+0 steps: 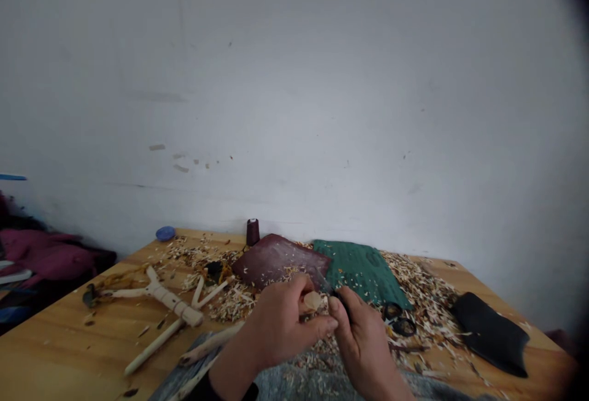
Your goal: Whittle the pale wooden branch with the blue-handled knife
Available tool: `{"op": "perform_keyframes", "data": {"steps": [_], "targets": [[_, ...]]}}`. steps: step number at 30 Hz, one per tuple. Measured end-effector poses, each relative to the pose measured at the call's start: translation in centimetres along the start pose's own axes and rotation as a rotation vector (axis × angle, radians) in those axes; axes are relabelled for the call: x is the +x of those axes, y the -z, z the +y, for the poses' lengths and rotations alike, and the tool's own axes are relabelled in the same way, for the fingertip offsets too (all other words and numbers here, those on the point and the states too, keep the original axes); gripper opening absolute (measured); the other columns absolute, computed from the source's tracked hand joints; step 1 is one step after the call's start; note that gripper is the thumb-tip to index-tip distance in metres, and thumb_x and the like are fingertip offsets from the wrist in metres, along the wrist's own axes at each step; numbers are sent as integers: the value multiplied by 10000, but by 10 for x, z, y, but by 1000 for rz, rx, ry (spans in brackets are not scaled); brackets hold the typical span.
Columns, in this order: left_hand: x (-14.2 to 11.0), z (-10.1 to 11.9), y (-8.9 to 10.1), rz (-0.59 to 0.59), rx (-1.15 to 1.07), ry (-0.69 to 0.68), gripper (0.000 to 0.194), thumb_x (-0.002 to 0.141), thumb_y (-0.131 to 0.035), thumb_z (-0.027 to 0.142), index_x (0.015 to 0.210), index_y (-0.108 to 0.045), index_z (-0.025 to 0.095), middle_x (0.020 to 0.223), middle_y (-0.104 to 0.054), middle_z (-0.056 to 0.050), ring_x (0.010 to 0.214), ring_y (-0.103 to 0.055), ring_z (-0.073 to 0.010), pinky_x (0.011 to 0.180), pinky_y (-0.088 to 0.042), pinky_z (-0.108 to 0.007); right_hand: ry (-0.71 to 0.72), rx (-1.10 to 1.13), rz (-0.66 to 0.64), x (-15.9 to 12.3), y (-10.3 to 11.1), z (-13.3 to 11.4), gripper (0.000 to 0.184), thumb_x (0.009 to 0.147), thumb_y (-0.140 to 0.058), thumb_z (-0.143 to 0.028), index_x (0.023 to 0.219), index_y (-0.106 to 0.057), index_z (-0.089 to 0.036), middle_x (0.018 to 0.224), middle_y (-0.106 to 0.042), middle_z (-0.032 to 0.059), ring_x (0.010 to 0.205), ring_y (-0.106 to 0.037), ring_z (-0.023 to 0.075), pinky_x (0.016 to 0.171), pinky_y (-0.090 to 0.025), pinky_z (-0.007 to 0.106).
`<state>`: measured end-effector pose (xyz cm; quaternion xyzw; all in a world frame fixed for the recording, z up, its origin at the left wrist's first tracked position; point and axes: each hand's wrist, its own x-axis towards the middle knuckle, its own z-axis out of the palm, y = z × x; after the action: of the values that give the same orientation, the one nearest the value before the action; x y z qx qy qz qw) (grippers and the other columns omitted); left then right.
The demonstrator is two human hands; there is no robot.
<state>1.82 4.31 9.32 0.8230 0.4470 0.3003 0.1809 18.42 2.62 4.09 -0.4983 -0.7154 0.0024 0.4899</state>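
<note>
Your left hand (283,327) is clamped on a pale wood piece (313,301) just in front of the green cloth (361,269); your right hand (365,346) grips a small knife (326,282); loads of shavings (423,303) lie about; the piece looks part-shaped; can't tell what's left.

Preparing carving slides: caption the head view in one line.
Left hand holds a small wood piece near the knife in the right hand, above a wooden table strewn with shavings.

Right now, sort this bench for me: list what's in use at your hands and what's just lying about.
In use: left hand gripping a small pale wood piece; right hand holding a dark-handled knife.

Lying about: carved wooden branch piece; dark red leather sheet; green cloth; black scissors; dark thread spool.
</note>
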Motion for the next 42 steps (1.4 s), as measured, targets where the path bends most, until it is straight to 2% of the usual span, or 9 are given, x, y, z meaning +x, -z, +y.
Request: {"op": "perform_keyframes", "data": {"steps": [3,5,7,11,16,20,28,34,42], "targets": [[1,-6,3,11,-24,-8,160,752,-606,216,871,-499,217,730,-585,41,652,-522,-146,579,-296,-251,-58,173,-13,0,0,-3,327,969,-374,-424,721,-471,-233,596,-516,-39,525,-498,130,486,-336,215],[3,-9,5,-1,-6,-23,103,792,-586,240,760,-492,217,661,-549,49,616,-504,-142,557,-286,-253,-71,225,-23,1,0,-4,314,963,-389,-426,736,-481,-230,611,-512,-41,542,-490,129,496,-340,215],[5,-11,6,6,1,-41,171,843,-559,296,707,-495,216,668,-560,40,645,-524,-149,575,-307,-253,-75,250,-29,0,1,-5,301,961,-396,-427,765,-503,-225,638,-527,-35,570,-501,132,518,-351,218],[4,-8,8,36,42,-60,139,913,-462,312,857,-555,224,838,-647,-8,801,-597,-187,691,-365,-270,-77,258,-4,-1,0,-5,317,957,-396,-428,736,-498,-224,619,-512,-35,551,-486,131,505,-348,219],[-3,7,9,14,162,-51,144,933,-398,272,835,-494,230,788,-621,-4,723,-593,-197,617,-320,-292,-74,283,-26,-2,-3,-7,310,954,-396,-433,781,-540,-218,676,-569,-11,613,-545,151,557,-401,225],[-6,12,9,-1,49,-28,193,932,-406,289,747,-425,234,688,-556,28,621,-520,-163,565,-281,-286,-98,321,-64,-2,-4,-10,311,951,-405,-439,820,-568,-210,728,-609,6,685,-584,169,611,-433,234],[-5,11,15,-76,-168,-68,185,935,-389,300,818,-505,215,784,-616,5,704,-542,-165,636,-338,-285,-85,324,-130,-4,-5,-11,322,960,-382,-436,852,-574,-202,728,-613,10,656,-578,162,589,-416,238],[-4,10,12,-89,-100,-3,301,891,-465,481,784,-516,205,723,-610,4,660,-538,-173,602,-349,-283,-39,231,-97,-4,-5,-10,331,953,-374,-445,895,-585,-196,756,-641,30,659,-605,174,564,-410,242],[-5,8,6,-52,18,66,277,801,-590,472,819,-583,195,791,-653,-27,763,-583,-222,659,-367,-301,46,81,-81,-2,-4,-9,333,961,-327,-431,865,-560,-212,715,-624,25,645,-612,186,528,-380,249]]}}
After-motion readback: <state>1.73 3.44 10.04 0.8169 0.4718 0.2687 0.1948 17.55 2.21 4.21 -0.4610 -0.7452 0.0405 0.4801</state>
